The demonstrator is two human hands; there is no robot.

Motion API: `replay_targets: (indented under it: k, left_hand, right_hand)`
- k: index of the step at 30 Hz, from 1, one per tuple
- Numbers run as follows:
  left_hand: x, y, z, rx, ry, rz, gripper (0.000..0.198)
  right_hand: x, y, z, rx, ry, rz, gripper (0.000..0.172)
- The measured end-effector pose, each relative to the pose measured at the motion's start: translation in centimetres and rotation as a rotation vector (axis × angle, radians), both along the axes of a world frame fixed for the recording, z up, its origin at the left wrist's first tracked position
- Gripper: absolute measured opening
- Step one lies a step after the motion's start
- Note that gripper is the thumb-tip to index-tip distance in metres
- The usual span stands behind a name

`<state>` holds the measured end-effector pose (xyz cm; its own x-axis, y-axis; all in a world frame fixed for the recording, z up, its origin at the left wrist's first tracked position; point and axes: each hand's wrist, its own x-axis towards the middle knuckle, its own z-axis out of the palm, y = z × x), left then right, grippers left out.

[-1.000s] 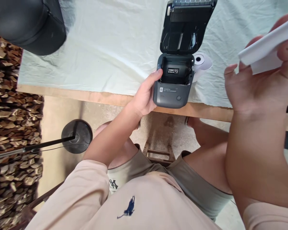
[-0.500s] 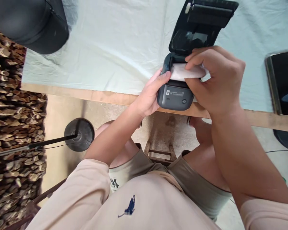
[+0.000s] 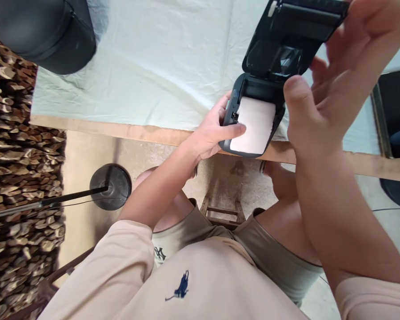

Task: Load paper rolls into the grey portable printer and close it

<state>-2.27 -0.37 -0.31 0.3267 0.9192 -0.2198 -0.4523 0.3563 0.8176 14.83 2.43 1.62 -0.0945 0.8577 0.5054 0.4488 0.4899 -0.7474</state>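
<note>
A small dark grey thermal printer (image 3: 227,120) is tilted at the near table edge, its black lid (image 3: 270,49) raised. White printer paper (image 3: 256,120) lies in the roll bay, its flat end drawn down over the front of the body. My left hand (image 3: 216,129) grips the printer's left side, with the thumb pressing on the paper. To the right of the lid is my right hand (image 3: 333,84), fingers apart and slightly blurred. Its fingertips reach behind the lid's right edge, and whether they touch it I cannot tell.
A pale cloth (image 3: 153,58) covers the table, with a bare wooden edge (image 3: 136,133) nearest me. A black cylindrical container (image 3: 46,35) stands at far left, and a dark flat-screened object (image 3: 396,111) lies at right. Below are a round stand base (image 3: 110,186) and a wooden stool (image 3: 223,215).
My right hand has let go of the paper and moved up and right to the lid. The paper end now covers the printer's front, and my left thumb has shifted onto it.
</note>
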Motion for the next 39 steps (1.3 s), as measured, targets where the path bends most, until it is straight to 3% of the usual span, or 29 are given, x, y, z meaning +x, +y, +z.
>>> replay_targets:
  k: [3,7,12,16,20,24,30,35,39]
  left_hand:
    - [-0.1,-0.1,-0.1,-0.003,0.018,0.013,0.054]
    - [-0.2,-0.1,-0.6,0.007,-0.019,0.044,0.049]
    - [-0.2,0.1,-1.1,0.064,-0.151,0.020,0.037]
    - [-0.2,-0.3,-0.9,0.028,-0.107,0.058,0.043]
    - [0.0,-0.6,-0.4,0.002,-0.016,0.083,0.042]
    - [0.3,-0.4,0.0,0.017,-0.051,0.093,0.037]
    - [0.5,0.5,-0.3,-0.199,-0.088,0.155,0.058]
    - [0.6,1.1,-0.7,-0.193,-0.157,0.082,0.053]
    - [0.7,1.1,-0.6,-0.206,-0.118,0.140,0.052]
  right_hand:
    - [-0.3,-0.2,0.3,0.017,0.132,-0.037,0.041]
    - [-0.6,-1.1,0.1,0.012,0.281,0.014,0.032]
    - [-1.0,-1.8,-1.3,-0.037,0.279,0.107,0.039]
    - [-1.7,-2.8,-1.8,-0.133,0.271,0.233,0.054]
    - [-1.9,-3.2,-2.0,-0.269,0.319,0.223,0.058]
    - [-1.4,-2.8,-2.0,-0.308,0.276,0.229,0.059]
    - [-0.9,-3.1,-1.3,-0.090,0.114,0.097,0.055]
    - [-0.3,-2.7,-1.6,-0.045,0.087,0.209,0.062]
    - [0.3,-1.9,-1.3,-0.012,0.069,0.179,0.068]
